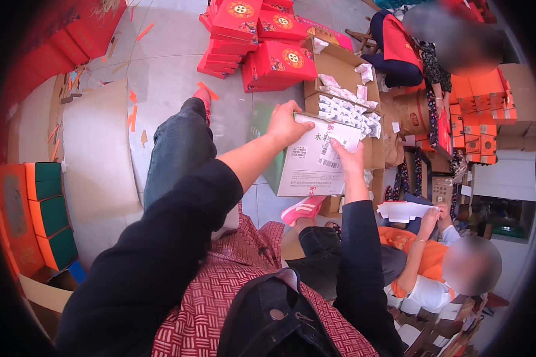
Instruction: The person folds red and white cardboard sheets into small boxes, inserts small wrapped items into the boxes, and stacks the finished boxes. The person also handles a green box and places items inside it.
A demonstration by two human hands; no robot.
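Note:
Before me I hold a green-and-white carton, tilted, its white printed side turned up toward me. A barcode label is on that side. My left hand grips the carton's far left edge, its thumb lying along the top rim. At the right edge my right hand is closed on the carton, thumb over the white side near the label; its other fingers are mostly hidden. Just beyond the carton stands an open cardboard box holding many small white wrapped packets.
Red gift boxes are stacked on the floor ahead. Orange-and-green boxes stand at left, beside a flat cardboard sheet. On the right one person holds white paper sheets; another sits farther back near orange boxes.

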